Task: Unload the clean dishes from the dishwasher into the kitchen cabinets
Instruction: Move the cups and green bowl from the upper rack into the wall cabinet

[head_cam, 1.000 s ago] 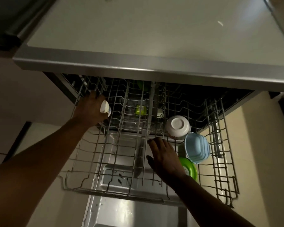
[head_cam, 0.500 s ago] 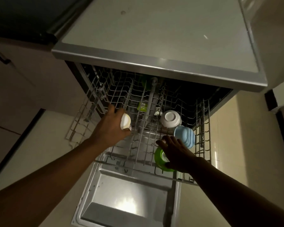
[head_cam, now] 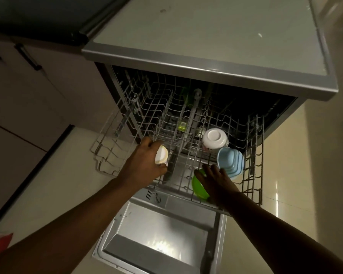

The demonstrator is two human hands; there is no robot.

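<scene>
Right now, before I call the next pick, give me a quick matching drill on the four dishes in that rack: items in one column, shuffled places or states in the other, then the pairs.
Items
1. white bowl
2. blue bowl stack
3. green bowl
4. small white cup

Places or states
A. gripped in the left hand
B. at the rack's front, under the right hand
C. upside down, farthest back of the three bowls
D. tilted on edge between the other two bowls

Pairs: 1-C, 2-D, 3-B, 4-A
</scene>
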